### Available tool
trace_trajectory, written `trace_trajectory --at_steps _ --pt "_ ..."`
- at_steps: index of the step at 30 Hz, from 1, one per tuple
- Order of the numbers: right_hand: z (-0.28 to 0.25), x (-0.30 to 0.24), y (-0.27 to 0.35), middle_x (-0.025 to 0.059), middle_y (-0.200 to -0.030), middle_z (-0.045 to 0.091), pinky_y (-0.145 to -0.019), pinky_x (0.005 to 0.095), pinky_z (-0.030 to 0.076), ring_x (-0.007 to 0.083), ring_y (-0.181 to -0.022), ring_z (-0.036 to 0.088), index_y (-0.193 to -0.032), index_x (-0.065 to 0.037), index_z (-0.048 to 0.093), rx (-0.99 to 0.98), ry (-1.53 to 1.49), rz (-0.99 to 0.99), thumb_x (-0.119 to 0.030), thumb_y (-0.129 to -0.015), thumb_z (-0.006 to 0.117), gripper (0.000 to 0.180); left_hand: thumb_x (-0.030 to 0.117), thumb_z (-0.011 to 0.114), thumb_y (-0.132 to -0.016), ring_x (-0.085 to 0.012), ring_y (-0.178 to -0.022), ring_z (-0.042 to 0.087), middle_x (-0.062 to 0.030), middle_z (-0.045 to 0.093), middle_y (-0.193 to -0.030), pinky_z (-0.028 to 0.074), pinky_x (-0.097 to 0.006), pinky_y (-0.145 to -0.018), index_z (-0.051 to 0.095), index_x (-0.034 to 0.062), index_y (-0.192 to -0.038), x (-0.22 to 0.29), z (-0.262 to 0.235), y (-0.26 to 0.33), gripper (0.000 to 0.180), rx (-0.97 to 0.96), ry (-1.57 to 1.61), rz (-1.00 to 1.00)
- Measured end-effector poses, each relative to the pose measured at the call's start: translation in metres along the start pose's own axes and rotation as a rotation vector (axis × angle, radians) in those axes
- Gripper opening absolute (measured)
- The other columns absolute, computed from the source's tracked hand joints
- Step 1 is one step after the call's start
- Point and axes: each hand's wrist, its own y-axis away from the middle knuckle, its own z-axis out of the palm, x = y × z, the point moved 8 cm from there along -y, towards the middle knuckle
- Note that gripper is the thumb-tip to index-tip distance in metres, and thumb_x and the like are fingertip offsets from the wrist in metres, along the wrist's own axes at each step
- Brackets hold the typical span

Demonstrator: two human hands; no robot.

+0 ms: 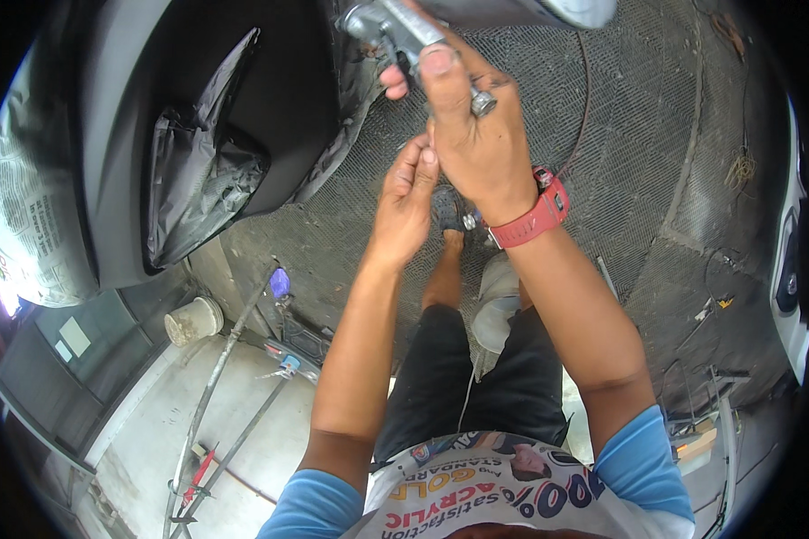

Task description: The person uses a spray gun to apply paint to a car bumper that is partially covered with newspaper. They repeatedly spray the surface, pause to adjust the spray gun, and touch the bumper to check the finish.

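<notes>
My right hand (pixel 490 139), with a red watch (pixel 535 216) on its wrist, is wrapped round a silver spray gun (pixel 409 27) at the top of the head view. Its thumb lies along the metal body, and the gun's front end points left toward a dark panel. Close below, my left hand (pixel 406 193) has thumb and fingers pinched together against the heel of the right hand; whatever they hold is hidden. A rounded grey-white part (pixel 584 11) shows at the top edge, and I cannot tell whether it belongs to the gun.
Left stands a matt black vehicle panel (pixel 297 99) with plastic masking (pixel 198 180) and newspaper (pixel 31 198). A thin hose (pixel 588 90) runs over the dark textured floor mat (pixel 638 117). Lower left are a white bucket (pixel 193 321) and metal poles (pixel 208 395). A white car body (pixel 791 269) borders the right.
</notes>
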Motion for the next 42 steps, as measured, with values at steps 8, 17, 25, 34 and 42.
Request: trace_trajectory --at_steps 8,17,25,34,42 --pt "0.01 -0.003 -0.014 0.0266 -0.123 0.077 -0.108 0.041 0.053 0.0344 -0.122 0.074 -0.142 0.0 0.068 -0.084 -0.149 0.089 -0.042 -0.106 0.068 0.056 0.03 0.077 -0.096 -0.0467 -0.158 0.031 -0.0217 0.045 -0.164 0.027 -0.061 -0.124 0.066 0.0105 -0.139 0.103 -0.044 -0.013 0.048 0.417 -1.333 0.64" --pt "0.053 -0.012 -0.011 0.0068 -0.097 0.078 -0.089 0.0287 0.055 0.0106 -0.092 0.069 -0.151 -0.004 0.062 -0.301 -0.141 0.072 -0.052 -0.111 0.056 0.063 0.031 0.072 -0.086 -0.0561 -0.161 0.016 -0.0237 0.054 -0.141 -0.004 -0.082 -0.117 0.071 0.0053 -0.115 0.117 -0.072 -0.037 0.039 0.421 -1.525 0.664" --pt "0.048 -0.021 -0.019 0.0201 -0.111 0.075 -0.103 0.0382 0.053 0.0301 -0.111 0.069 -0.143 0.001 0.067 -0.269 -0.167 0.12 -0.041 -0.109 0.063 0.055 0.035 0.075 -0.081 -0.0626 -0.16 0.003 -0.0358 0.05 -0.137 -0.009 -0.086 -0.113 0.074 0.0004 -0.113 0.127 -0.06 -0.059 0.047 0.42 -1.471 0.729" --pt "0.045 -0.027 -0.022 0.0022 -0.09 0.073 -0.094 0.0301 0.052 0.0091 -0.089 0.063 -0.152 -0.003 0.061 -0.293 -0.123 0.055 -0.045 -0.112 0.053 0.059 0.055 0.072 -0.099 -0.0445 -0.165 0.009 -0.0136 0.05 -0.162 -0.012 -0.074 -0.121 0.045 0.0044 -0.16 0.132 -0.05 -0.074 0.084 0.522 -1.419 0.755" --pt "0.04 -0.03 -0.027 0.0064 -0.097 0.074 -0.097 0.0317 0.051 0.0126 -0.096 0.065 -0.15 -0.002 0.062 -0.292 -0.152 0.111 -0.045 -0.111 0.055 0.059 0.055 0.076 -0.081 -0.0548 -0.164 -0.004 -0.0149 0.041 -0.168 -0.017 -0.082 -0.113 0.056 0.0025 -0.152 0.115 -0.041 -0.087 0.091 0.324 -1.364 0.669"
